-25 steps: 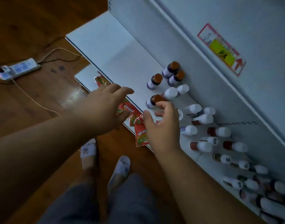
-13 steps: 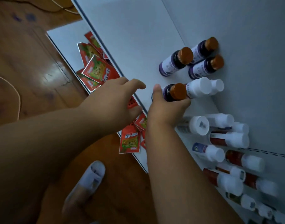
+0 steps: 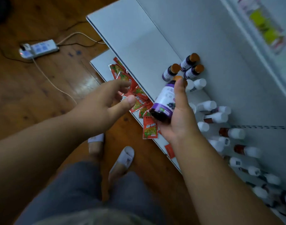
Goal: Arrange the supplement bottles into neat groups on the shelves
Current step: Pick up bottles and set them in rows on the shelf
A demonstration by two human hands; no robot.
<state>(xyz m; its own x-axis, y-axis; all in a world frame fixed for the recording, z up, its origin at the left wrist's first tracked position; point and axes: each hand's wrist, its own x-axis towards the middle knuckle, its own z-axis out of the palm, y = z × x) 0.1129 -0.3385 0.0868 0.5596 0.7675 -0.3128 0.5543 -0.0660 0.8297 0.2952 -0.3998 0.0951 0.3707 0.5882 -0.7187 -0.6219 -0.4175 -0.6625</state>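
Bottle in hand: a dark glass supplement bottle with a purple-and-white label and orange cap is held lifted off the white metal shelf, tilted, base toward the camera. The right hand is wrapped round it, thumb laid along the label, the remaining fingers hidden behind the body; the grip looks chosen to keep the label readable, probably for sorting by kind. The left hand hovers just beside it, fingers apart and loosely bent, holding nothing, likely ready to take or steady the bottle.

Three matching orange-capped purple bottles stand close together near the back wall, a probable group for the held one. White-capped bottles are scattered unevenly along the shelf to the right, not yet grouped. Red foil sachets lie heaped on the lower shelf edge.
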